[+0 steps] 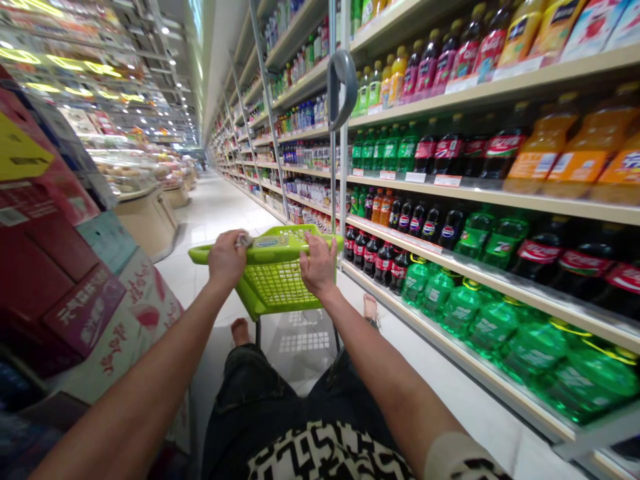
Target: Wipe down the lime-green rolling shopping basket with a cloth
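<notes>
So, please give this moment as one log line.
Left grip: closed around lime-green plastic cart handle | Right grip: on handle | At right: beige shelves with bottled drinks

Along the right, cream metal shelving (595,69) runs far down the aisle, packed with drinks. On its bottom level stand big clear-green plastic bottles (497,327); above them I can see dark cola bottles with red labels (539,250), and higher up, plump orange-filled bottles (575,143). A grey looped fitting (333,93) sits before an upright. Over on the near left, maroon cardboard cartons (55,267) rise beside a white carton with red lettering (123,347), under a yellow angular sign (23,153). Farther off, a beige rounded display stand (145,220) borders the pale tiled floor (220,193).
</notes>
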{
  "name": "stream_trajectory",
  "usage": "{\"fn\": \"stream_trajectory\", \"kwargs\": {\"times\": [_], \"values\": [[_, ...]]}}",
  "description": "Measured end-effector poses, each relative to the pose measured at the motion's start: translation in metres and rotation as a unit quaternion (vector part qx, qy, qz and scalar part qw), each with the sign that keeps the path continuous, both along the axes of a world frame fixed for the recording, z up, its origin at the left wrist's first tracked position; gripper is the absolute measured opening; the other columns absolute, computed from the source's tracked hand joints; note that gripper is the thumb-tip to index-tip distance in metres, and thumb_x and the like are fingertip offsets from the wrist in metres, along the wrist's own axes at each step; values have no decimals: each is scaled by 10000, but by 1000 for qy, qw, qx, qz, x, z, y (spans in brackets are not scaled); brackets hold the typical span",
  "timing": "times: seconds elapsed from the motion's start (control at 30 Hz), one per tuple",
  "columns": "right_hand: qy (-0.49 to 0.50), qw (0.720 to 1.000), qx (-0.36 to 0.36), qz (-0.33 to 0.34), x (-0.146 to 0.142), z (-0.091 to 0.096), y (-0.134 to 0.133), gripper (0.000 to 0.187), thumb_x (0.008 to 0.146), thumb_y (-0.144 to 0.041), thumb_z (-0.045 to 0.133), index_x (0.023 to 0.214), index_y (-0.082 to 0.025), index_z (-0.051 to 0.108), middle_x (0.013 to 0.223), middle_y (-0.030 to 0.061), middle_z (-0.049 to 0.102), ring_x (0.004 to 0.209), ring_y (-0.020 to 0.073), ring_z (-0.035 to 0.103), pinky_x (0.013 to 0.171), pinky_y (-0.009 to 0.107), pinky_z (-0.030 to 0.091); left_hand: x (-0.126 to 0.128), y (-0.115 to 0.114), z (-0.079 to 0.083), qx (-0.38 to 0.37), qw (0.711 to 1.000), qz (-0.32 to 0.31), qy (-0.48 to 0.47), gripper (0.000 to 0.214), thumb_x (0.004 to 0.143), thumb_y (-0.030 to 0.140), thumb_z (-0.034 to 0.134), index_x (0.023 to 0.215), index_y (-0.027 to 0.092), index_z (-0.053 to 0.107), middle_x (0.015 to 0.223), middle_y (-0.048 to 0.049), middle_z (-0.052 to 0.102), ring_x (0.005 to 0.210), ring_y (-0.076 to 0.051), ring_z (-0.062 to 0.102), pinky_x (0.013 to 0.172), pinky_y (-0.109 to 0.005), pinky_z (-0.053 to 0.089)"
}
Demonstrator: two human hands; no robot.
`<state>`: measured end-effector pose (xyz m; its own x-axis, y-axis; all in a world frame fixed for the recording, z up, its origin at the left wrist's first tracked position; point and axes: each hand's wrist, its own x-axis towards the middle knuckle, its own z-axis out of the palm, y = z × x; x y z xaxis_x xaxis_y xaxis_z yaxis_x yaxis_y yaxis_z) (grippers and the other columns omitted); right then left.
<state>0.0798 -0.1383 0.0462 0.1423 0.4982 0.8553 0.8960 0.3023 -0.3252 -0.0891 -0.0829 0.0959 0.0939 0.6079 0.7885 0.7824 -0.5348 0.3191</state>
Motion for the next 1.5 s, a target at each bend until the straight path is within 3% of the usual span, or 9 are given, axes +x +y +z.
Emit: {"fn": "stream_trajectory", "kwargs": {"times": [0.2,0.43,0.67,0.87,1.07,1.13,1.27,1.33,1.5], "values": [[-12,1000,-8,7,1,-1,-1,392,853,-234,356,1240,-173,379,1184,67,529,1143,194,400,1047,468,69,44,-24,-11,46,976,-173,125,342,758,164,380,1042,177,569,1188,-50,542,1107,-180,471,976,-344,352],[-13,1000,-6,17,-6,-2,1,380,843,-232,377,1218,-182,411,1174,46,544,1168,185,375,1058,453,37,-17,4,-8,15,1000,-1,-14,304,738,178,383,959,164,591,1038,-70,610,1001,-204,531,908,-353,407],[-15,1000,-12,14,-7,-1,1,390,841,-227,377,1227,-169,400,1185,60,533,1167,185,380,1057,452,62,12,-12,-9,30,984,-144,102,326,759,189,390,1034,175,566,1183,-49,543,1101,-178,475,973,-323,355],[-3,1000,-10,1,-7,-1,2,401,834,-227,388,1230,-166,402,1191,55,530,1179,185,363,1065,451,38,-30,3,-8,6,1000,17,-13,303,747,164,386,960,133,599,1065,-75,603,1040,-203,518,931,-353,395],[-3,1000,-14,-2,-8,-1,1,389,835,-214,388,1220,-170,414,1201,45,527,1191,185,349,1064,453,35,25,-20,-11,32,977,-177,119,332,768,174,382,1042,205,568,1211,-28,532,1127,-168,468,978,-330,363],[-12,1000,-21,9,-5,-1,0,378,834,-208,385,1209,-177,424,1207,40,526,1197,184,348,1062,455,41,13,-12,-10,25,980,-163,114,329,770,178,389,1047,207,565,1219,-30,524,1126,-173,468,972,-330,367],[-23,999,-14,23,-3,-3,0,364,825,-200,389,1183,-176,450,1202,35,535,1193,184,358,1059,452,44,-36,11,-7,-1,1000,-8,10,279,764,171,406,968,154,597,1096,-77,588,1053,-210,515,933,-370,396],[-17,1000,-2,16,-6,-4,0,362,823,-199,390,1177,-171,459,1194,39,540,1187,187,364,1057,455,45,-40,9,-8,-4,999,26,-19,269,766,152,397,942,140,601,1061,-86,601,1034,-214,525,921,-383,405],[-15,1000,23,1,-4,-9,3,358,825,-205,366,1166,-175,472,1157,53,560,1163,193,391,1043,474,73,13,-17,-17,48,988,-126,70,331,762,95,377,1012,183,574,1173,-46,551,1111,-162,477,981,-347,371]]}}
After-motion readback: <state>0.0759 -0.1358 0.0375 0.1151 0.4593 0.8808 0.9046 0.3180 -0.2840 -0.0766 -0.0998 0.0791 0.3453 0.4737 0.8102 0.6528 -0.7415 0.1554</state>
